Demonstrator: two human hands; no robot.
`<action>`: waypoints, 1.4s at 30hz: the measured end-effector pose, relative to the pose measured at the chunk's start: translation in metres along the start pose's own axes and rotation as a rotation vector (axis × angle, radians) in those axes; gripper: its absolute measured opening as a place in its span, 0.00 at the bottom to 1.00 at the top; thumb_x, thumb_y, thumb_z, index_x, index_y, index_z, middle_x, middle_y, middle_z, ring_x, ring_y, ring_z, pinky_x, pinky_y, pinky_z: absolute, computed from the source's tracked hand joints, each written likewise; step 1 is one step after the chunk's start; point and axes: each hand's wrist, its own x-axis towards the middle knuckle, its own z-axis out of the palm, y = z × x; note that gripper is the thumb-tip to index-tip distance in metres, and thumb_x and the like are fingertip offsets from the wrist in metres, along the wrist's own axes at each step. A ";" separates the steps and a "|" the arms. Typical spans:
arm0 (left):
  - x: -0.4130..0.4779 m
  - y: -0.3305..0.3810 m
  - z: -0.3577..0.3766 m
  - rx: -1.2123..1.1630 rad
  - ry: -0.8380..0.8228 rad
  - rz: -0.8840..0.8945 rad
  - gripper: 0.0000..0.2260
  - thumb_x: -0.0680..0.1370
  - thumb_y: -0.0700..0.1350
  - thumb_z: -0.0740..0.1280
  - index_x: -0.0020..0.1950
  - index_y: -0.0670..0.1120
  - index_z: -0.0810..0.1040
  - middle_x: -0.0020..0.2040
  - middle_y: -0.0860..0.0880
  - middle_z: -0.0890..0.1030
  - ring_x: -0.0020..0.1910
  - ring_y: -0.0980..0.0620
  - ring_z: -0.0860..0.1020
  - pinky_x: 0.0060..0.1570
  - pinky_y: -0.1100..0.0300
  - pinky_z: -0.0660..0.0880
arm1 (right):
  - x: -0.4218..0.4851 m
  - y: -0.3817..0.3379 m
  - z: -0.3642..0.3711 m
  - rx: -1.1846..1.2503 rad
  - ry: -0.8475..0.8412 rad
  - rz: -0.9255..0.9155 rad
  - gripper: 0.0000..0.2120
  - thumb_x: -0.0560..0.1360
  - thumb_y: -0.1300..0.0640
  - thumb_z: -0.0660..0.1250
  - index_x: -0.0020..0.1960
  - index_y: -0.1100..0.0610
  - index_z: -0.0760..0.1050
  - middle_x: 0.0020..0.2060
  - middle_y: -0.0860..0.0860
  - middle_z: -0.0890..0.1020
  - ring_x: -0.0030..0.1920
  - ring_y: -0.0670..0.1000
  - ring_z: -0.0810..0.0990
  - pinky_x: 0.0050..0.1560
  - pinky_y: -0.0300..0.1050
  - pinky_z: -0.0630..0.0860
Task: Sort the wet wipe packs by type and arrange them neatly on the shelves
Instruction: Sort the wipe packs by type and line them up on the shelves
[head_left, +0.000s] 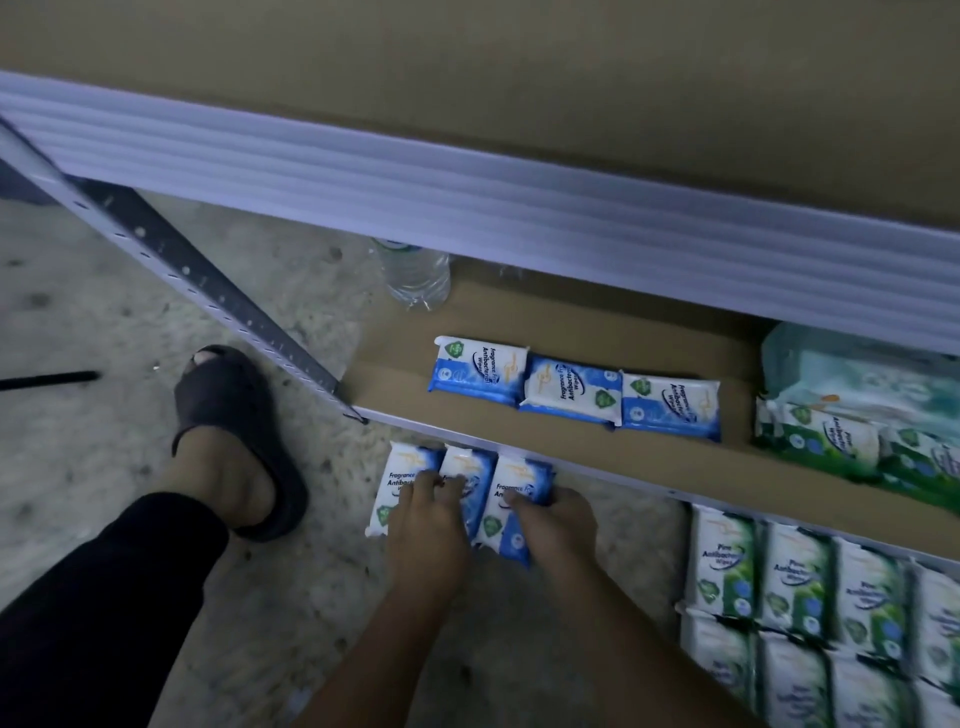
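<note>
Pressure inward from both sides should keep the three blue packs together; left hand and right hand grip them, just below the shelf and its matching row.

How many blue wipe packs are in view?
6. On the shelf, in a row: pack A, pack B, pack C. Held side by side, pack D and pack E under the left hand, pack F in the right hand. Others may be hidden.
</note>
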 end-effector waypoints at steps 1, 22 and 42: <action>0.000 0.001 0.001 -0.002 -0.004 -0.003 0.25 0.63 0.38 0.75 0.60 0.44 0.81 0.57 0.41 0.79 0.52 0.40 0.78 0.45 0.48 0.78 | -0.001 0.001 0.001 -0.003 0.015 -0.018 0.14 0.68 0.48 0.79 0.46 0.54 0.80 0.42 0.51 0.85 0.38 0.49 0.84 0.33 0.39 0.77; 0.012 0.036 0.011 -0.216 -0.038 -0.261 0.37 0.70 0.42 0.72 0.76 0.40 0.61 0.61 0.43 0.78 0.60 0.45 0.77 0.56 0.54 0.75 | 0.005 0.040 -0.041 -0.041 0.101 -0.114 0.11 0.75 0.48 0.72 0.53 0.53 0.77 0.45 0.51 0.83 0.45 0.53 0.82 0.45 0.47 0.78; -0.053 0.057 -0.015 -0.604 -0.156 -0.238 0.21 0.70 0.44 0.76 0.60 0.49 0.76 0.50 0.52 0.80 0.49 0.51 0.80 0.44 0.60 0.73 | -0.057 0.060 -0.098 -0.017 0.036 -0.129 0.21 0.78 0.49 0.70 0.67 0.55 0.74 0.55 0.53 0.82 0.44 0.51 0.76 0.40 0.42 0.71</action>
